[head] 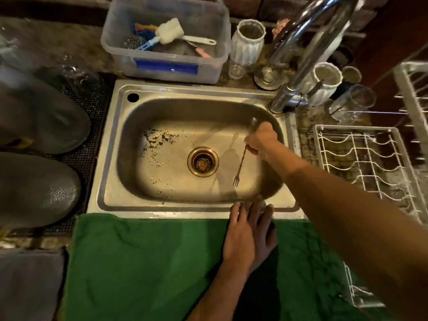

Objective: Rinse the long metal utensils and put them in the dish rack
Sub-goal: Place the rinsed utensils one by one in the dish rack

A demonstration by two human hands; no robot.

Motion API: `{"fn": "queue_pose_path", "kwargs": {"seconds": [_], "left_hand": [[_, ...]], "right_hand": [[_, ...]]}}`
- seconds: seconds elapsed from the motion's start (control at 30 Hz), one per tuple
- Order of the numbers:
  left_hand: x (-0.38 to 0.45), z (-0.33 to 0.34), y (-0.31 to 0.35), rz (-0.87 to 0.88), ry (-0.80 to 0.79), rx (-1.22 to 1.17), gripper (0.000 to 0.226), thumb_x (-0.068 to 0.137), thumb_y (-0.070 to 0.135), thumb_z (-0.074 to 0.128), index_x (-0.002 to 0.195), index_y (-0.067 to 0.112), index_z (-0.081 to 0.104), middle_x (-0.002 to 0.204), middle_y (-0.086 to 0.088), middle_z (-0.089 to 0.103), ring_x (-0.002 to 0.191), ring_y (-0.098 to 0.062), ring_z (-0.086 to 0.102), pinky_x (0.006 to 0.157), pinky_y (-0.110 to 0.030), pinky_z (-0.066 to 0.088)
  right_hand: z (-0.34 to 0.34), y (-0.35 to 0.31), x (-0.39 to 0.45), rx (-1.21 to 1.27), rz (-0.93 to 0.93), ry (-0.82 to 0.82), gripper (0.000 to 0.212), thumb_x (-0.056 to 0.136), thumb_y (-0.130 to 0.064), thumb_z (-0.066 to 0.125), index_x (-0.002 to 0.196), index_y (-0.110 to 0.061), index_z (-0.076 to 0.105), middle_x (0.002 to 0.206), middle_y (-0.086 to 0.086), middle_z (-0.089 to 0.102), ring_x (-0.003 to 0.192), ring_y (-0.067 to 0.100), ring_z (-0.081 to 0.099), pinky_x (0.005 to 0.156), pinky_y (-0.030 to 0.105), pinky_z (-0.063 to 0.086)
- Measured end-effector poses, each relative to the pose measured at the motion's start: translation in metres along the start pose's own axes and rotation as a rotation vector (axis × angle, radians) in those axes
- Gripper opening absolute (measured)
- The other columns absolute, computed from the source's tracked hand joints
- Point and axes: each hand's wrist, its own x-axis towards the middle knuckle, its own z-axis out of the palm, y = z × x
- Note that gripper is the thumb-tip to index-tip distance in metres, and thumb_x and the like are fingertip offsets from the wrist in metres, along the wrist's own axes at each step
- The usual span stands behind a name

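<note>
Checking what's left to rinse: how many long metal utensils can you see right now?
1. A thin fork hangs prongs down over the sink, held by the right hand. The left hand rests on the green towel. The dish rack looks empty, though partly hidden.

1. A steel sink (111, 144) is set into a speckled stone counter (53, 40).
2. A clear plastic tub (166, 66) of cleaning brushes is placed behind the sink.
3. White jars (246, 42) and glasses (354, 105) are grouped by the tap (289, 98).
4. A white wire dish rack (361, 163) is placed to the right.
5. A green towel (143, 262) is spread along the front edge.
6. Two grey lids (39, 188) are laid on a dark mat (92, 112) to the left.
</note>
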Motion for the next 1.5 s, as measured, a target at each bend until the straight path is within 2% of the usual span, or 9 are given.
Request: {"fn": "queue_pose_path", "kwargs": {"seconds": [0.1, 0.17, 0.23, 0.33, 0.4, 0.5, 0.7, 0.87, 1.5], "left_hand": [[0.000, -0.012, 0.001, 0.032, -0.029, 0.063, 0.072, 0.094, 0.053, 0.048, 0.158, 0.032, 0.023, 0.164, -0.006, 0.029, 0.146, -0.034, 0.035, 0.123, -0.052, 0.017], [-0.001, -0.022, 0.004, 0.037, -0.030, 0.083, 0.067, 0.096, 0.052, 0.046, 0.156, 0.029, 0.030, 0.158, -0.009, 0.040, 0.140, -0.037, 0.044, 0.118, -0.057, 0.029], [-0.002, -0.033, 0.005, 0.062, -0.045, 0.158, 0.059, 0.099, 0.053, 0.039, 0.152, 0.027, 0.038, 0.154, -0.012, 0.049, 0.140, -0.037, 0.045, 0.117, -0.059, 0.033], [-0.001, -0.049, 0.007, 0.068, -0.082, 0.264, 0.059, 0.101, 0.056, 0.029, 0.153, 0.028, 0.037, 0.158, -0.010, 0.044, 0.146, -0.035, 0.037, 0.119, -0.056, 0.027], [-0.001, -0.054, 0.012, 0.062, -0.103, 0.298, 0.061, 0.101, 0.057, 0.027, 0.155, 0.028, 0.034, 0.161, -0.008, 0.040, 0.148, -0.034, 0.033, 0.120, -0.054, 0.023], [-0.003, -0.058, 0.016, 0.068, -0.081, 0.322, 0.060, 0.101, 0.056, 0.035, 0.153, 0.026, 0.039, 0.160, -0.009, 0.042, 0.147, -0.033, 0.038, 0.119, -0.054, 0.026], [-0.003, -0.051, 0.013, 0.054, -0.095, 0.359, 0.065, 0.100, 0.061, 0.025, 0.158, 0.030, 0.026, 0.165, -0.005, 0.033, 0.152, -0.031, 0.028, 0.122, -0.054, 0.022], [-0.002, -0.051, 0.014, 0.036, -0.073, 0.363, 0.064, 0.099, 0.061, 0.031, 0.155, 0.029, 0.034, 0.162, -0.006, 0.039, 0.150, -0.032, 0.033, 0.120, -0.055, 0.026], [-0.004, -0.054, 0.017, 0.038, -0.071, 0.400, 0.064, 0.100, 0.058, 0.031, 0.154, 0.026, 0.036, 0.159, -0.008, 0.043, 0.147, -0.033, 0.036, 0.120, -0.053, 0.026]], "right_hand": [[-0.055, -0.019, -0.049, -0.068, -0.006, -0.121, 0.012, 0.089, 0.001, 0.064, 0.099, -0.003, 0.058, 0.091, 0.019, 0.063, 0.071, 0.022, 0.066, 0.043, 0.025, 0.047], [-0.090, -0.026, -0.087, -0.161, -0.053, -0.152, 0.014, 0.090, 0.004, 0.061, 0.078, -0.001, 0.055, 0.059, 0.015, 0.063, 0.034, 0.012, 0.057, 0.031, 0.017, 0.040], [-0.126, -0.031, -0.125, -0.200, -0.128, -0.124, 0.027, 0.088, 0.006, 0.062, 0.065, -0.005, 0.051, 0.030, 0.001, 0.051, 0.019, 0.004, 0.045, 0.026, 0.012, 0.034], [-0.185, -0.036, -0.173, -0.208, -0.252, -0.049, 0.020, 0.084, 0.003, 0.068, 0.069, -0.007, 0.059, 0.049, 0.004, 0.062, 0.031, 0.004, 0.055, 0.032, 0.012, 0.039], [-0.223, -0.033, -0.196, -0.159, -0.285, -0.007, 0.009, 0.084, 0.000, 0.071, 0.080, -0.005, 0.065, 0.071, 0.009, 0.067, 0.052, 0.010, 0.064, 0.044, 0.019, 0.051], [-0.275, -0.016, -0.218, -0.155, -0.307, 0.080, 0.006, 0.086, -0.007, 0.071, 0.090, -0.002, 0.071, 0.082, 0.014, 0.071, 0.070, 0.019, 0.068, 0.065, 0.032, 0.058], [-0.340, 0.054, -0.225, -0.309, -0.261, 0.259, 0.006, 0.086, -0.007, 0.071, 0.081, -0.008, 0.068, 0.072, 0.005, 0.067, 0.052, 0.005, 0.065, 0.040, 0.009, 0.044], [-0.335, 0.107, -0.210, -0.459, -0.214, 0.222, 0.022, 0.085, 0.001, 0.070, 0.066, -0.010, 0.065, 0.060, 0.004, 0.065, 0.041, 0.002, 0.058, 0.040, 0.012, 0.042], [-0.290, 0.124, -0.166, -0.666, -0.226, 0.207, 0.014, 0.086, -0.002, 0.069, 0.076, -0.008, 0.063, 0.067, 0.002, 0.062, 0.051, 0.006, 0.061, 0.034, 0.009, 0.039]]}}
